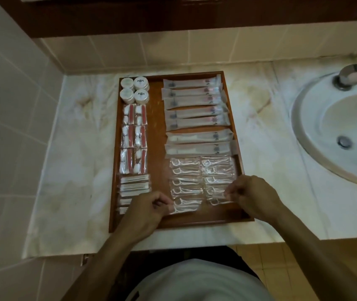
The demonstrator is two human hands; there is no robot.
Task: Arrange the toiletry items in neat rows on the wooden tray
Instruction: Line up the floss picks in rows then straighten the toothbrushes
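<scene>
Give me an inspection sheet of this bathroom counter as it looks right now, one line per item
Surface: marble counter, stained.
Job's things: wooden tray holds round jars, red-striped packs, cotton swab packs, long sachets, floss pick packs in rows.
Clutter: nothing seen.
Grippers: left hand and right hand each pinch a front-row floss pick pack.
Cables: nothing seen.
Surroundings: sink, tiled wall.

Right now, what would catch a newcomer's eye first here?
The wooden tray on the marble counter, packed with toiletry packets in tidy rows. At its near end, the left hand and right hand each pinch a dental floss pick packet. A white sink sits to the right.
</scene>
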